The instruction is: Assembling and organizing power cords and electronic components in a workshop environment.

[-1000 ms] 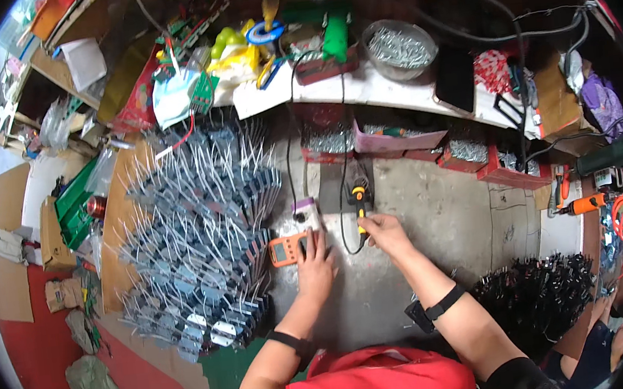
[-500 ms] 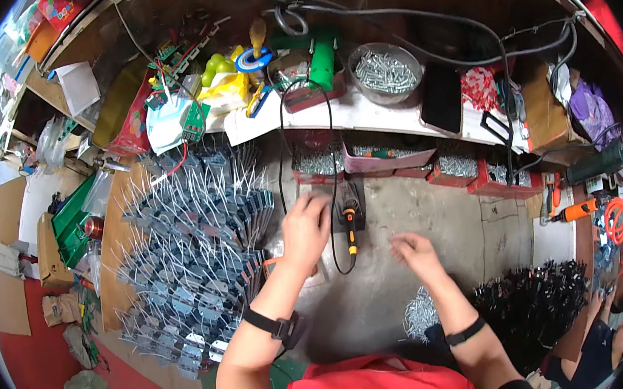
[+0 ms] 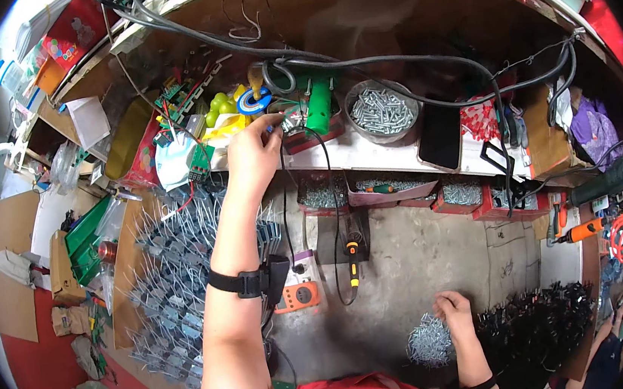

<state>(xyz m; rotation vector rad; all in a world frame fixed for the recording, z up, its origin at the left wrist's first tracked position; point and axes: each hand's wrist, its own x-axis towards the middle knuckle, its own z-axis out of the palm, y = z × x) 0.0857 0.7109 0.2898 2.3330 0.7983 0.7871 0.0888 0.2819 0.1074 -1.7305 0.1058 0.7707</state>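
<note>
Grey and stained, the worktop is stretching around one yellow-and-black soldering iron. One heap of small silvery metal pieces is lying right of the iron and nearer the person, its pieces too tangled to count. Just beside that heap, the right hand is curling its fingers; whether it is gripping anything, I cannot tell. Beyond the iron and leftward, the left hand is reaching near one red tray, fingers bent, its grip hidden. One orange meter is resting left of the iron.
</note>
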